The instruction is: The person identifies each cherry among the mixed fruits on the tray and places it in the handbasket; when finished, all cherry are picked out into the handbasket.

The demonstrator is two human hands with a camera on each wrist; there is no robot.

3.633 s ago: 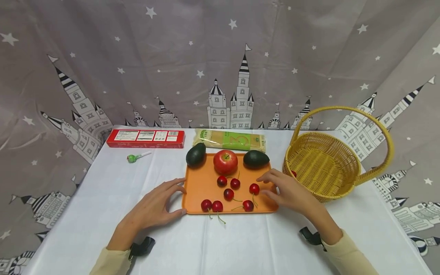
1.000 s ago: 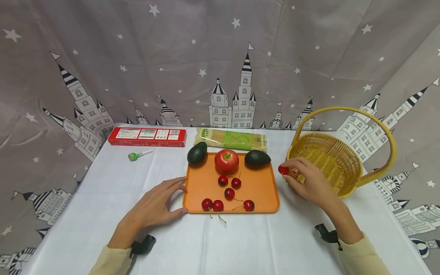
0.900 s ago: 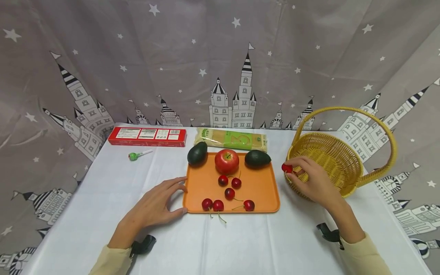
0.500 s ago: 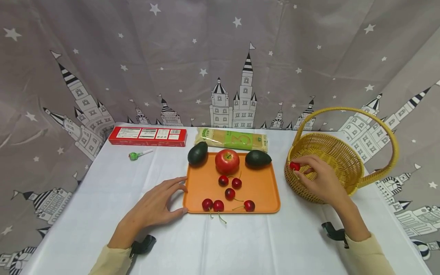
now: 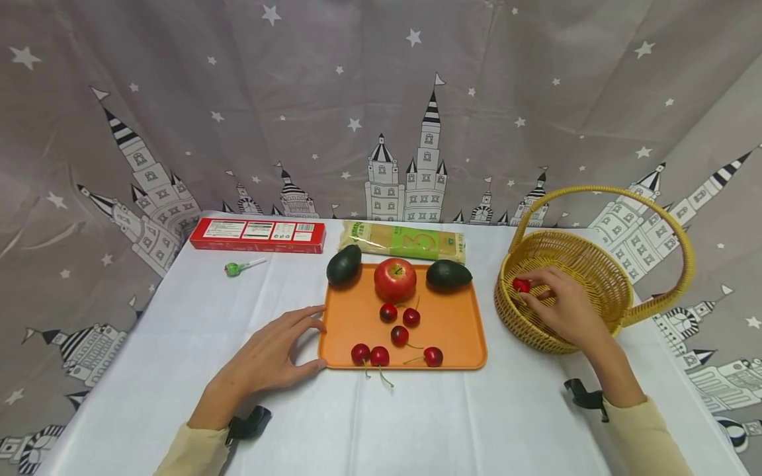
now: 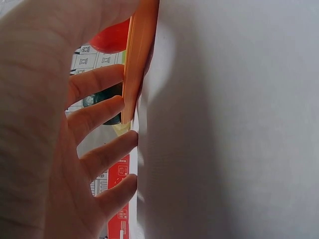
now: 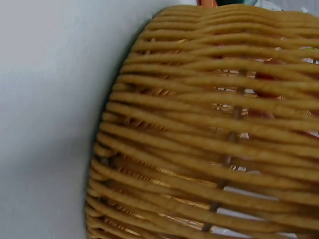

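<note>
In the head view my right hand (image 5: 562, 307) reaches over the near rim of the yellow wicker basket (image 5: 506, 317) and pinches a red cherry (image 5: 521, 285) inside it. The basket wall (image 7: 214, 119) hides that hand almost wholly in the right wrist view. My left hand (image 5: 268, 354) lies at the left edge of the orange tray (image 5: 351, 317), fingers spread and touching it; the left wrist view shows fingertips against the tray side (image 6: 137, 64). On the tray are several cherries (image 5: 399, 336), a red apple (image 5: 395, 280) and two avocados (image 5: 449, 276), set at its back corners.
Behind the tray lies a packet of noodles (image 5: 405, 241) in a green and clear wrapper. Farther left are a red box (image 5: 258, 236) and a green lollipop (image 5: 233, 269). The basket's tall handle (image 5: 601, 190) arches over its opening. A grey castle-print curtain (image 5: 286, 79) hangs behind the table.
My right hand took a cherry from the tray's right side and carried it rightward, over the basket rim and into the basket. The left hand stayed at the tray edge.
</note>
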